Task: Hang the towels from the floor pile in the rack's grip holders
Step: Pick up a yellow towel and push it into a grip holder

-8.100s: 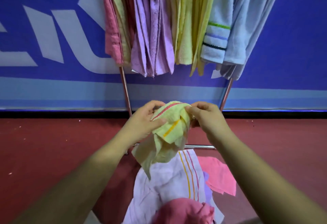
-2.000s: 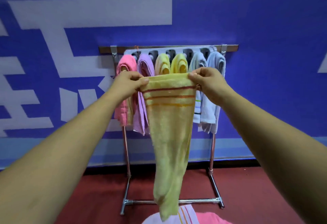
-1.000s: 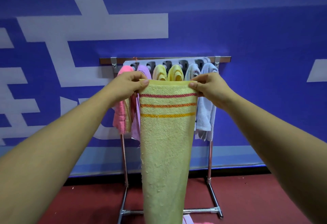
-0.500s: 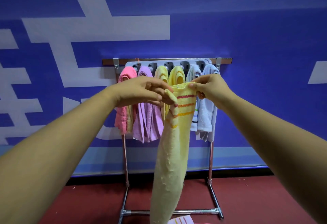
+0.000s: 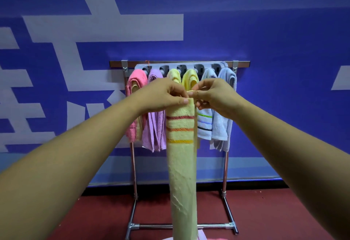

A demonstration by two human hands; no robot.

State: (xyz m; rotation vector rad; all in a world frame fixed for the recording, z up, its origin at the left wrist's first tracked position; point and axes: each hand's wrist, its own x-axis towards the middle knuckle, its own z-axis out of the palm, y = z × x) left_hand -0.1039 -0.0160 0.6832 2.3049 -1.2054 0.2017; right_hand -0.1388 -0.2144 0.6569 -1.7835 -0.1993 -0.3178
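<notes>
Towel [image 5: 182, 167], pale yellow with three stripes and folded into a narrow band, hangs straight down in front of the rack [image 5: 243, 63], its top edge just below the grip holders [image 5: 198, 67]. The left hand [image 5: 161, 95] and right hand [image 5: 215, 95] meet at that edge, each pinching it between thumb and curled fingers. Behind it, hung towels [image 5: 154, 131] fill the rack: pink, purple, yellow, pale blue. A sliver of the floor pile [image 5: 201, 236] shows by the rack's foot.

White lettering [image 5: 106, 27] on wall [image 5: 265, 31], seemingly illegible.
</notes>
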